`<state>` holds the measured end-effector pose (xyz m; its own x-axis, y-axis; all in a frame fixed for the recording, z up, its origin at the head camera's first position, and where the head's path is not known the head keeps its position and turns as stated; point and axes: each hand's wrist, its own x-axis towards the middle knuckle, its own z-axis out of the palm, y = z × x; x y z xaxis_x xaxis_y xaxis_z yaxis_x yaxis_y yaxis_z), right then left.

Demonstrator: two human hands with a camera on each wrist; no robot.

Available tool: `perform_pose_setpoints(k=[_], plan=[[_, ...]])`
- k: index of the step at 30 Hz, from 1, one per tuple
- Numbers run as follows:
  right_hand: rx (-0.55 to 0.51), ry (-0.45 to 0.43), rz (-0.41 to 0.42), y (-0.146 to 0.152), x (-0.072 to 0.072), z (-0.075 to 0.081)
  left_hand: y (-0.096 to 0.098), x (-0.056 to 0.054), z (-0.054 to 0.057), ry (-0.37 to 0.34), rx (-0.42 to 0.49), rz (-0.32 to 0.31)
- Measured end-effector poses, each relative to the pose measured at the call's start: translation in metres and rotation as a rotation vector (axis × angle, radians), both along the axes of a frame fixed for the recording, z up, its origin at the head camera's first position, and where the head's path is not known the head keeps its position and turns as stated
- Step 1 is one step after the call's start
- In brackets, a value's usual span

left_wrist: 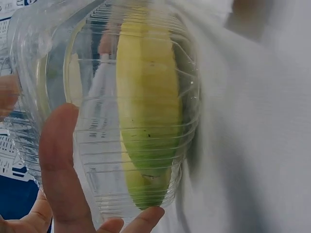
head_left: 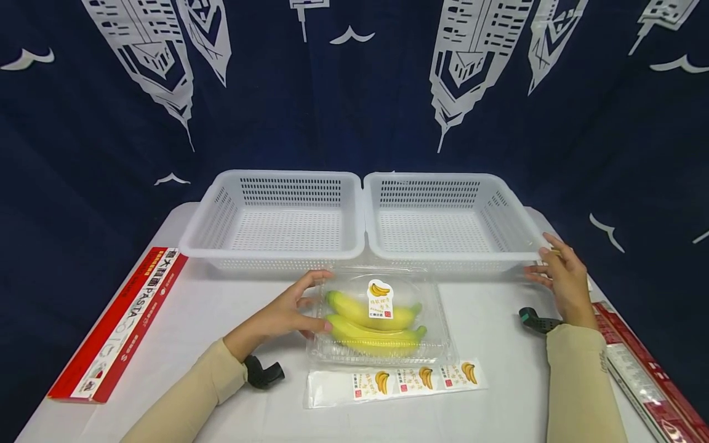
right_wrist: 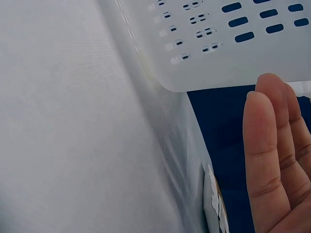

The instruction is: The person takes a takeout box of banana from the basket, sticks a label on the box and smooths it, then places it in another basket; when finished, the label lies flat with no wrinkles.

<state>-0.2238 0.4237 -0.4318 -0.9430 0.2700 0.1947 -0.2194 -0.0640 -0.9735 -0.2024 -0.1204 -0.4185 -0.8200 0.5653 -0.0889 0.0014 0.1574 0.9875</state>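
A clear plastic clamshell container (head_left: 429, 289) stands near the middle of the table with two yellow-green bananas (head_left: 376, 335) inside. Its lid carries a white banana-picture label (head_left: 380, 299). My left hand (head_left: 290, 311) is at the container's left side, fingers spread along it; the left wrist view shows fingertips (left_wrist: 153, 213) right at its ribbed wall. Far to the right, my right hand (head_left: 565, 283) is raised by the right basket's (head_left: 454, 255) front right corner. Its fingers (right_wrist: 262, 145) look fairly straight. A small yellow bit shows beside them; I cannot tell whether they hold it.
In front of the container lies a strip of banana labels (head_left: 332, 387). Beside the right basket stands a left white basket (head_left: 271, 252). A red pasta box (head_left: 119, 323) lies at the left edge, red-and-white boxes (head_left: 642, 375) at the right. Behind hangs a dark blue printed cloth (head_left: 376, 111).
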Motion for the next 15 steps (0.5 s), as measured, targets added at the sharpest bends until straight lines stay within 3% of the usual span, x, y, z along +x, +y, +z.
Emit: perform_pose_setpoints(k=[7,15], plan=[[-0.011,0.001,0.011,0.001,0.0,-0.002,-0.001,0.006,0.01,-0.001,0.009,-0.013],[-0.026,-0.004,0.02,0.003,-0.002,-0.002,-0.002,0.015,0.03,-0.02,0.008,-0.062]])
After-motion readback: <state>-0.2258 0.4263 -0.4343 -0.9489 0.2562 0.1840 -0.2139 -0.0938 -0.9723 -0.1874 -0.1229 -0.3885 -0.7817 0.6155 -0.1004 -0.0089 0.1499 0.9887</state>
